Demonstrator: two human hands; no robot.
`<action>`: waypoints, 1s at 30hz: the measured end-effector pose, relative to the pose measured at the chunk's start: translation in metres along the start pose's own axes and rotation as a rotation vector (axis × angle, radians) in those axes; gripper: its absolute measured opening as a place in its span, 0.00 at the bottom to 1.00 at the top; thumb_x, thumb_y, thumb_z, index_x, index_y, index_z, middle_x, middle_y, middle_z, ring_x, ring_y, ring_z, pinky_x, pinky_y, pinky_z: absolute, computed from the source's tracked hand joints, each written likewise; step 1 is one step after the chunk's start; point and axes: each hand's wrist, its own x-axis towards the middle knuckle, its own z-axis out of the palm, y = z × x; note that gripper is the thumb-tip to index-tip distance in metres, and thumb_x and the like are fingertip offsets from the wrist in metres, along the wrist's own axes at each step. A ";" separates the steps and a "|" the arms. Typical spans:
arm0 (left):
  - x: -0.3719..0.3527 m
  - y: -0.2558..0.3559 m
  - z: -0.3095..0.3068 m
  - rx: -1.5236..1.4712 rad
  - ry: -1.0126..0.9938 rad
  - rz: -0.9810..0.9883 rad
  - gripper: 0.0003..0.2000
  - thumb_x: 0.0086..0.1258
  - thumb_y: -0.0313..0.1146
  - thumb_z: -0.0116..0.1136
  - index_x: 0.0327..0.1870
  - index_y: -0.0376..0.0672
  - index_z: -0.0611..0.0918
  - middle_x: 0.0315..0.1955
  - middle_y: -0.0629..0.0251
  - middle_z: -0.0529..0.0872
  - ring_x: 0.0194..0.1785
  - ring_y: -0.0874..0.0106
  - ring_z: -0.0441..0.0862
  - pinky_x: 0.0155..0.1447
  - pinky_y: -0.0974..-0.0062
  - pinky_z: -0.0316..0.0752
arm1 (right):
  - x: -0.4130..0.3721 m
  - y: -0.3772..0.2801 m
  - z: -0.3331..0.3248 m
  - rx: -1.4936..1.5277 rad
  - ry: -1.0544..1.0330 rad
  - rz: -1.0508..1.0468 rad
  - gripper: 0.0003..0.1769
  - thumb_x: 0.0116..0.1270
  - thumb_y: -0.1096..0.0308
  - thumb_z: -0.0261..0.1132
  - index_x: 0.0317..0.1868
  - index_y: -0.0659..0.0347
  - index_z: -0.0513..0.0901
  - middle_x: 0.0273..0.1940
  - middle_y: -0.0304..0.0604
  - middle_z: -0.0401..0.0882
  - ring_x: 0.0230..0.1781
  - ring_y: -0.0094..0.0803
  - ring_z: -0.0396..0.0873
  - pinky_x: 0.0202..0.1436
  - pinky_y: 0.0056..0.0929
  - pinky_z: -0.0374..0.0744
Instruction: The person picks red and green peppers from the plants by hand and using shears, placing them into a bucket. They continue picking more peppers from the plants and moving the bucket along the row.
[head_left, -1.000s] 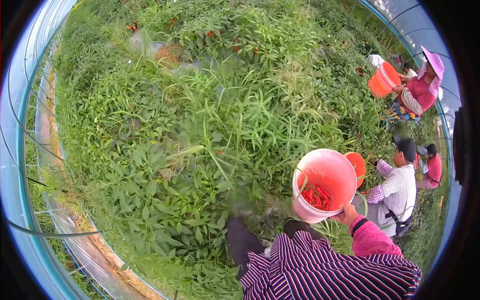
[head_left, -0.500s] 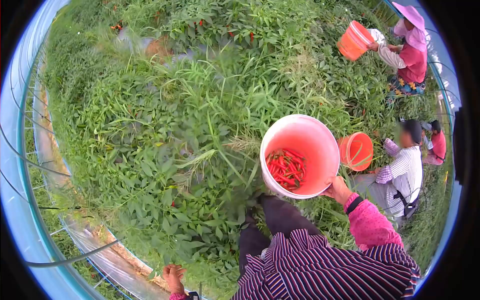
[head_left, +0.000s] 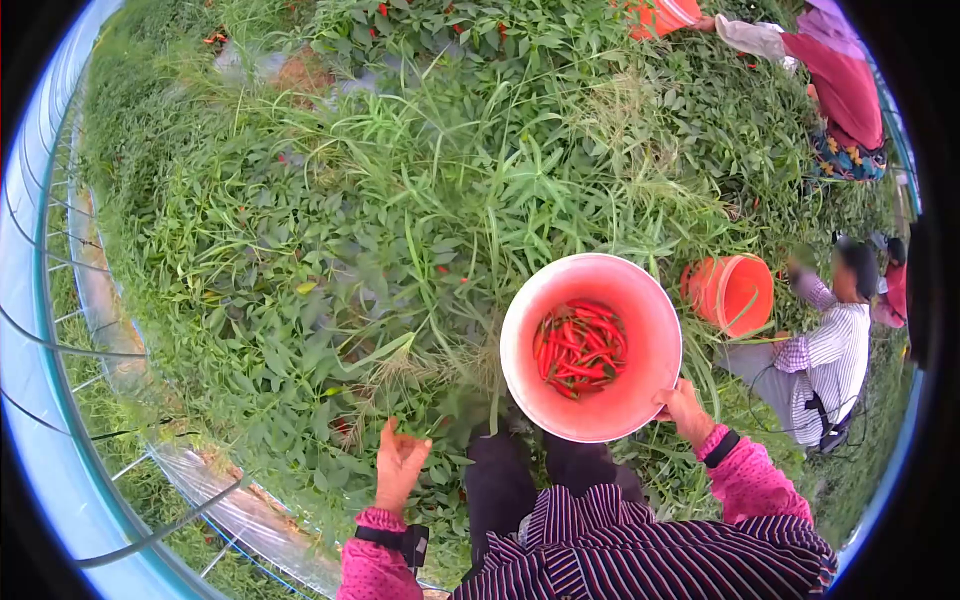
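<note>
My right hand [head_left: 685,412] grips the rim of a bucket [head_left: 648,340], pinkish inside with a pale rim, at its lower right edge. Red chili peppers [head_left: 582,348] cover the bottom of it. The bucket hangs in front of my legs, its mouth facing up towards me. My left hand [head_left: 400,462] is over the leafy plants [head_left: 300,400], left of my legs, thumb and fingers apart and nothing in them. A few red peppers show among the leaves.
An orange bucket [head_left: 738,296] stands among the plants to the right, near a person in a striped shirt [head_left: 835,350]. Further up, a person in a pink hat [head_left: 840,80] holds another orange bucket [head_left: 662,18]. Greenhouse framing [head_left: 60,370] curves along the left.
My left hand has come up and right from the lower edge, over the plants. My bucket sits slightly lower in view. The pink-hatted person's bucket has shifted up and left.
</note>
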 end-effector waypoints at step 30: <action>0.212 0.077 -0.153 0.051 0.191 0.343 0.12 0.67 0.27 0.54 0.48 0.33 0.78 0.38 0.58 0.84 0.43 0.72 0.81 0.50 0.74 0.74 | 0.201 -0.284 0.375 0.326 -0.433 -0.216 0.21 0.60 0.66 0.53 0.53 0.69 0.71 0.46 0.51 0.81 0.43 0.43 0.83 0.38 0.23 0.78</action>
